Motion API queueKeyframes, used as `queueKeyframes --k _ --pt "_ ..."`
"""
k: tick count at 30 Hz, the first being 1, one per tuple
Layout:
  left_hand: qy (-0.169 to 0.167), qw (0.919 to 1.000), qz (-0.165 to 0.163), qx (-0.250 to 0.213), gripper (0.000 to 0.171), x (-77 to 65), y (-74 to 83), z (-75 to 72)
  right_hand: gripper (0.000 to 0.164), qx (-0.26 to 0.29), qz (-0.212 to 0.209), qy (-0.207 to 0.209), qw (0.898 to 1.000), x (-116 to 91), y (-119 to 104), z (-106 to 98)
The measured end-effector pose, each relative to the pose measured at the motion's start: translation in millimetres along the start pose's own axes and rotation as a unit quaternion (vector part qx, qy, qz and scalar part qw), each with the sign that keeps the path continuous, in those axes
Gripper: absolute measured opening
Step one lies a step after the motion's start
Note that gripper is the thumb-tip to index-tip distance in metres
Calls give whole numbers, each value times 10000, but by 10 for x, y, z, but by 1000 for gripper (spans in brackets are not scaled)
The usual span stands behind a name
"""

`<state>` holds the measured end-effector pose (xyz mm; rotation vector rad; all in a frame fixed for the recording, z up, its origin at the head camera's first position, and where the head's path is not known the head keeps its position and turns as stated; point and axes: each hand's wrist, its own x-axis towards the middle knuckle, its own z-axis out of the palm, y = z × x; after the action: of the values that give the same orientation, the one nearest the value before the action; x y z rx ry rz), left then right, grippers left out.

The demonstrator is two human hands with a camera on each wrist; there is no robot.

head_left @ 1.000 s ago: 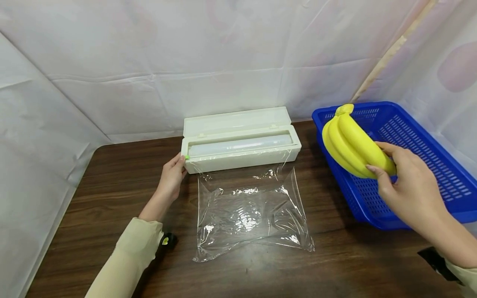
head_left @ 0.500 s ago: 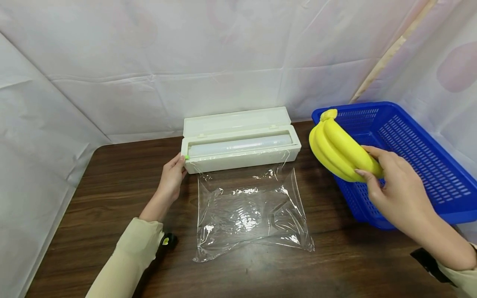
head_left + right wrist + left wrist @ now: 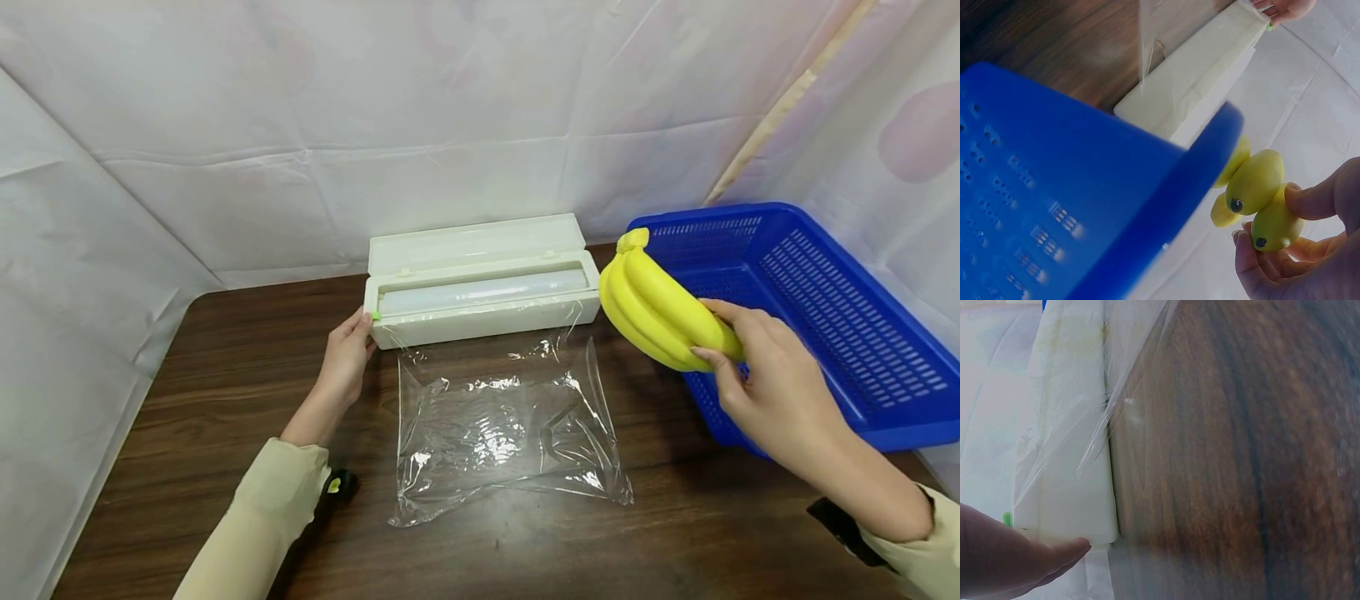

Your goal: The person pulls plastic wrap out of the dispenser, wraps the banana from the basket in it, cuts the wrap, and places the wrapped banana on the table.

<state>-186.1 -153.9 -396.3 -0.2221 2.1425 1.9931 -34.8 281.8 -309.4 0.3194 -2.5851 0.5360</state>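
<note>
One banana bunch [image 3: 660, 311] moved L in 1 R hand [image 3: 776, 383].

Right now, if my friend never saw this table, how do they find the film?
On the brown table, find the white box with its lid open. The film spreads in front of it. Unlike the box and the blue basket, it's see-through and shiny.

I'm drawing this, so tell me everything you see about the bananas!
The bananas form one bright yellow bunch, smooth and rather plastic-looking, joined at a stubby stem. Two tips show dark spots. The right hand grips the tip end, holding the bunch up, tilted, stem pointing away and leftward, by the basket.
</note>
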Motion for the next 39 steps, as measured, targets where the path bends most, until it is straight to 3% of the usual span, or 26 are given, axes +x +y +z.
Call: queueKeyframes --k 39 --pt "39 10000 -5 -87 55 8 20 -3 56 383 -715 -261 9964 -52 -366 442"
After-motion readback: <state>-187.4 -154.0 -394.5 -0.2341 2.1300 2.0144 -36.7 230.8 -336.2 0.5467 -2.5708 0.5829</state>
